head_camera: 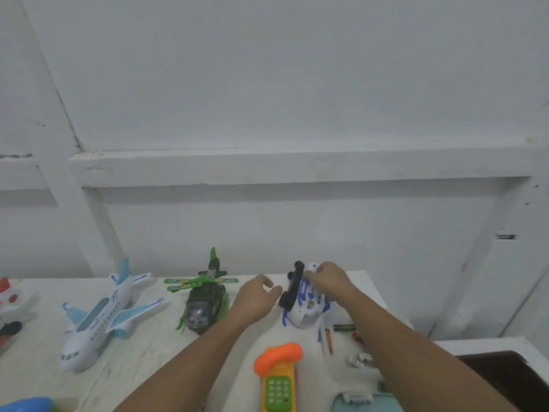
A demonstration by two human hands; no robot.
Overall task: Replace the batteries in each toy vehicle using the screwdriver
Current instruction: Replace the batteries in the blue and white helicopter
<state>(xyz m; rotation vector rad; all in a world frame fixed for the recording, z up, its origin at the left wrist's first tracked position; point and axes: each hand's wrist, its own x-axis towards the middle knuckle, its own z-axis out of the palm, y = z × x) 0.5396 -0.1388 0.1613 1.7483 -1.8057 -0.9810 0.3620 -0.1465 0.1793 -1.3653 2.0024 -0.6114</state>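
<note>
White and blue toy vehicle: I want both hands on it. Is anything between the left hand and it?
Nothing visible. Only a strip of bare table separates the left hand from the white and blue toy vehicle. The right hand grips its far end.

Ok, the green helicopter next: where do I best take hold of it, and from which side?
I'd grip the green helicopter across its dark body just behind the clear cockpit dome, coming from the side where the free left hand is. Rotor blades spread flat over the rear and the tail is thin, so neither gives a firm hold. The right hand grips the white helicopter.
</note>
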